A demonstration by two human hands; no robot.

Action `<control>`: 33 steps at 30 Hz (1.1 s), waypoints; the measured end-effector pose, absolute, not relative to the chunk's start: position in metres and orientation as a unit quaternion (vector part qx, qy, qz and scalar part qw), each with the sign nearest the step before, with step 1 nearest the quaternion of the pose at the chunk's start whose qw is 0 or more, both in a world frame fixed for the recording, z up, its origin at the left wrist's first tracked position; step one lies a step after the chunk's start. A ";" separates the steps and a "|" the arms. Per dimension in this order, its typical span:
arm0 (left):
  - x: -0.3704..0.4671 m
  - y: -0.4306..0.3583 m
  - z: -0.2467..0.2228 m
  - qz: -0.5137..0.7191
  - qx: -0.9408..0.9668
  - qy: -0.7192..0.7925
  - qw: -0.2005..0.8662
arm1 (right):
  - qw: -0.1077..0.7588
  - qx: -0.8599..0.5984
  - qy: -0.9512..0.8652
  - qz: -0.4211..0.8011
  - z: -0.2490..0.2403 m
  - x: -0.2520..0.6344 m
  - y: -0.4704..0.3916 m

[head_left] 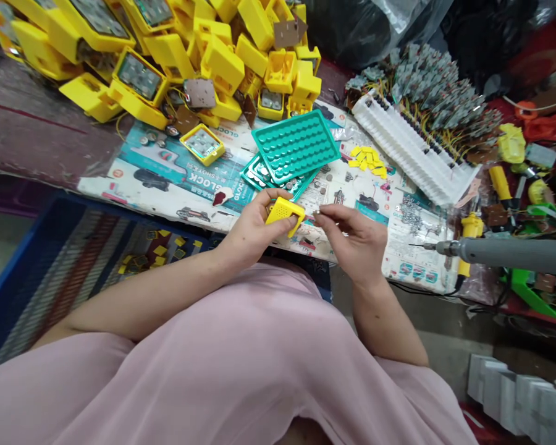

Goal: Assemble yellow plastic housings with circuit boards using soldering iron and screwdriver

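Right, I have the small yellow case [278,212] over the near edge of the bench, just in front of the green trays. It is a squarish, smooth plastic box with rounded corners and a grid of tiny holes in its upper face. The left hand [256,225] is clamped on it, thumb laid across the near corner, the other fingers curled around the far side. I read that forearm as slanting up from the lower left, its wrist near the bench edge. The right hand [356,238] sits beside the case, apart from it, thumb and forefinger pinched together on a tiny pale piece [315,212] too small for me to identify. Its forearm rises steeply from the lower right, and the fingers point left toward the case.

Behind the hands, I see the upper green tray [299,147], glossy moulded plastic with rows of dimples, lying askew over another. Flat yellow tabs [368,162] are scattered to its right, near a white ribbed rack [412,148] set diagonally. A cylindrical grey driver [514,253] juts in from the right, its thin bit pointing left. Farther back, boxy yellow housings [222,65] are heaped loosely, some showing silvery insides.
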State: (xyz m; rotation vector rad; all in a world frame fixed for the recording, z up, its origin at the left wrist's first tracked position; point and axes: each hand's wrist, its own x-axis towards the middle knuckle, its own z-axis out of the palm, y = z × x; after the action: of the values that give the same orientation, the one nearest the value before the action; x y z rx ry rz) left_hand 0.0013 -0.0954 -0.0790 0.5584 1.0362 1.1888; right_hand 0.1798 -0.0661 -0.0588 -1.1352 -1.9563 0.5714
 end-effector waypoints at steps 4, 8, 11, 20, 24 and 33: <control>0.006 -0.096 -0.078 0.545 0.253 0.430 0.674 | 0.394 -0.417 -0.796 0.189 -0.058 0.175 -0.079; 0.008 -0.097 -0.078 0.547 0.261 0.415 0.679 | 0.397 -0.386 -0.830 0.064 -0.065 0.172 -0.079; 0.008 -0.099 -0.079 0.538 0.291 0.424 0.667 | 0.385 -0.385 -0.839 -0.014 -0.068 0.170 -0.079; 0.006 -0.103 -0.085 0.521 0.378 0.476 0.599 | 0.337 -0.402 -0.851 0.005 -0.075 0.163 -0.085; 0.005 -0.102 -0.086 0.513 0.358 0.476 0.618 | 0.322 -0.392 -0.859 -0.069 -0.080 0.160 -0.088; 0.003 -0.103 -0.081 0.512 0.335 0.465 0.640 | 0.367 -0.457 -0.701 0.406 -0.074 0.161 -0.069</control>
State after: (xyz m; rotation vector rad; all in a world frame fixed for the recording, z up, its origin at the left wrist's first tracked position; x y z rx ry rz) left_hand 0.0030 -0.1025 -0.0813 0.7646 1.0599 1.1685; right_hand 0.1612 -0.0692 -0.0740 -1.1741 -1.8017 1.0445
